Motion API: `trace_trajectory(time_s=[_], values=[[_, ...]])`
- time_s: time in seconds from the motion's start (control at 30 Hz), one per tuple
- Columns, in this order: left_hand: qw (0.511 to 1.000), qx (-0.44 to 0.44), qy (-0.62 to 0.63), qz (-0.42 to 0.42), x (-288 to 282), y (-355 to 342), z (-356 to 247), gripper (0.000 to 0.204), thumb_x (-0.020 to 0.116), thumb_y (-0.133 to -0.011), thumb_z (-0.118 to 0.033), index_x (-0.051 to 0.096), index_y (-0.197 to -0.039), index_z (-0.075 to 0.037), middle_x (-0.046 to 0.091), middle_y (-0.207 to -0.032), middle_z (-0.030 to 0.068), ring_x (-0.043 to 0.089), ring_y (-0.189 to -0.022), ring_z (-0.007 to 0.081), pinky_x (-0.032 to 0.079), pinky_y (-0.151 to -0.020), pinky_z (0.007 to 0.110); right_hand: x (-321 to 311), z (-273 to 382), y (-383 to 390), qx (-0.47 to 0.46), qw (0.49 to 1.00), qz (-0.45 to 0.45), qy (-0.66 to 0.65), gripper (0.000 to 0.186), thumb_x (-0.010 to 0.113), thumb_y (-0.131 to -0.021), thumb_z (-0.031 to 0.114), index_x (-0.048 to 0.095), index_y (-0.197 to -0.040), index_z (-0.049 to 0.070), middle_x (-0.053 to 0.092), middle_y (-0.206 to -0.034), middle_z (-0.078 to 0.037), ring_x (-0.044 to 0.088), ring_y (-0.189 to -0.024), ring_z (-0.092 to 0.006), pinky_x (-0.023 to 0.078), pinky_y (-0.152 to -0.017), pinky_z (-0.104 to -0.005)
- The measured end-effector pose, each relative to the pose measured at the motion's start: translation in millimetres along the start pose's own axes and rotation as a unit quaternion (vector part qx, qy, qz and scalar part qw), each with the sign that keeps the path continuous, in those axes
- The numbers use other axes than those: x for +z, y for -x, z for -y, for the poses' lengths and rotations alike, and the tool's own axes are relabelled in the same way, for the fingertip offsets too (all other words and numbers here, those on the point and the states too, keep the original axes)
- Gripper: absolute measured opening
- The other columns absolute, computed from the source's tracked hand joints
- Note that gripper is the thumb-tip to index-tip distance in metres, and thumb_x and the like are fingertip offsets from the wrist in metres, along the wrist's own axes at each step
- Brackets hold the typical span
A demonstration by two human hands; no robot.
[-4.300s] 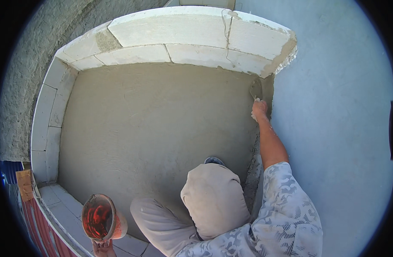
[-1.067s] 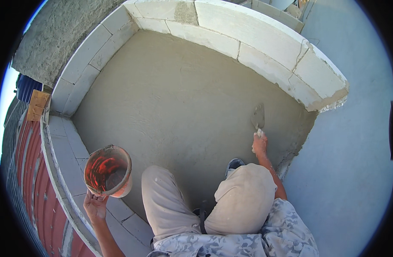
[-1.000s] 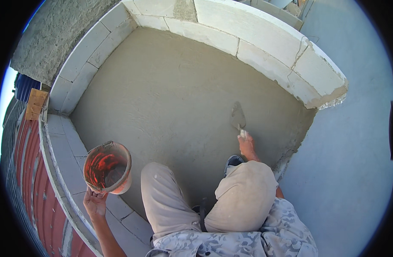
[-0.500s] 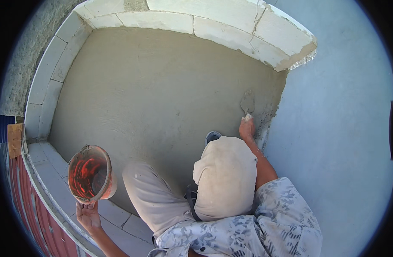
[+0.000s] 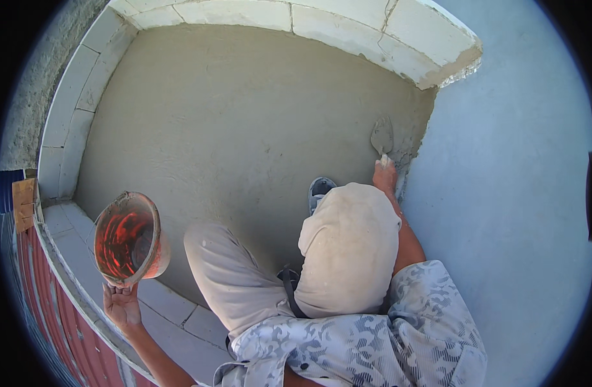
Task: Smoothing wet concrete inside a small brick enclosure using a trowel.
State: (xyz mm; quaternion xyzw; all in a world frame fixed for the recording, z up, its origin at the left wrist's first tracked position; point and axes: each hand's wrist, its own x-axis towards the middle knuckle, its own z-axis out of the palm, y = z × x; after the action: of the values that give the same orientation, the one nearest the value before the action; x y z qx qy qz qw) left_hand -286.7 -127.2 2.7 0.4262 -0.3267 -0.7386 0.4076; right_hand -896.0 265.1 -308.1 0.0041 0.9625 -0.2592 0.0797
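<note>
My left hand (image 5: pixel 122 306) grips the near rim of a red, mortar-stained bucket (image 5: pixel 155 255), with the fingers partly hidden behind it. The bucket is tilted so its opening faces up and leftward; only reddish streaks and a grey patch show inside. My right hand (image 5: pixel 385 175) is closed round the handle of a pointing trowel (image 5: pixel 382 135). The trowel's grey-coated blade lies over the wet mortar floor (image 5: pixel 231 122), close to rough mortar (image 5: pixel 407 153) along the foot of the pale blue wall (image 5: pixel 502 213).
White block walls (image 5: pixel 244 14) curve round the far and left sides. One ends at a jagged corner (image 5: pixel 460 69) by the blue wall. My shoe (image 5: pixel 321 188) rests on the mortar beside my bent knees. Wooden pieces (image 5: pixel 24 200) and red corrugated sheeting (image 5: pixel 57 309) lie outside the left wall.
In the picture, the trowel and my right hand have shifted slightly up and right. The bucket and my left hand have moved a little up and left. The view itself has shifted slightly.
</note>
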Motion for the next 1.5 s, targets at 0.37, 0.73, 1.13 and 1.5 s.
trace_trajectory(time_s=[0.37,0.73,1.13,1.5], values=[[1.000,-0.004,0.000,-0.004,-13,0,4,0.033,0.044,-0.105,-0.024,0.055,-0.125,0.000,0.068,-0.118,0.0135,0.069,-0.105,0.0291,0.043,-0.106,0.057,-63,29,-11,-0.013,0.974,0.074,-0.215,0.043,0.070,-0.089,0.022,0.061,-0.127,0.005,0.063,-0.079,-0.007,0.056,-0.056,-0.0147,0.047,-0.050,-0.0323],[0.997,0.013,0.040,0.064,-37,-20,20,0.034,0.044,-0.105,-0.022,0.054,-0.127,0.001,0.066,-0.119,0.0158,0.068,-0.108,0.0305,0.044,-0.106,0.056,-151,76,-5,-0.022,0.958,0.092,-0.271,0.040,0.069,-0.091,0.019,0.062,-0.127,0.004,0.057,-0.071,-0.002,0.050,-0.051,-0.0098,0.040,-0.044,-0.0274],[0.980,0.051,0.044,0.189,-52,-34,28,0.037,0.041,-0.105,-0.021,0.051,-0.132,0.002,0.065,-0.121,0.0180,0.068,-0.107,0.0319,0.044,-0.106,0.055,-244,93,-1,-0.114,0.974,0.059,-0.186,0.042,0.068,-0.092,0.026,0.062,-0.130,0.007,0.059,-0.072,-0.002,0.052,-0.053,-0.0097,0.044,-0.046,-0.0276],[0.990,0.064,0.000,0.127,-30,-19,24,0.037,0.039,-0.105,-0.022,0.052,-0.131,0.001,0.065,-0.123,0.0192,0.068,-0.108,0.0321,0.047,-0.103,0.055,-222,92,-8,-0.109,0.966,0.066,-0.226,0.044,0.069,-0.091,0.027,0.061,-0.129,0.005,0.056,-0.069,0.000,0.050,-0.051,-0.0077,0.041,-0.043,-0.0249]])
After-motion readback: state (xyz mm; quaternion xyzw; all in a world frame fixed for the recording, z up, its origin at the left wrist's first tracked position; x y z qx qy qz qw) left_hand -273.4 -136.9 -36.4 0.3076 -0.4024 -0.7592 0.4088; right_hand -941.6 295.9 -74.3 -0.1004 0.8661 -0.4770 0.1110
